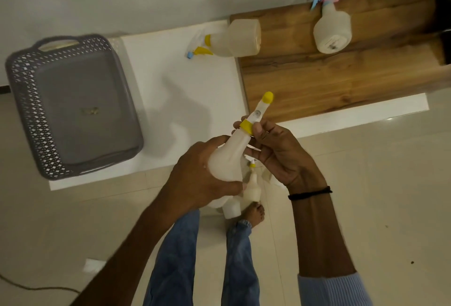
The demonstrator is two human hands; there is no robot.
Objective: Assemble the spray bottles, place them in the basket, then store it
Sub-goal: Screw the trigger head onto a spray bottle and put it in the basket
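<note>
Head view: left hand point(195, 171) grips a bottle point(227, 159) above the worktop point(183, 100) edge, right-hand fingers point(258, 130) pinching its yellow collar point(247, 127); two assembled sprayers point(231, 38) lie nearby, basket point(22, 100) empty.

The basket point(73, 108) sits on the left end of the white shelf point(185, 100). To its right, one bottle point(229, 38) lies on its side across the seam between shelf and wood board point(341, 71). Farther right of the basket, another bottle point(332, 30) rests on the board. Nearer than the basket and to its right, both hands point(202, 176) point(280, 152) hold a third bottle point(234, 154) above the floor.
</note>
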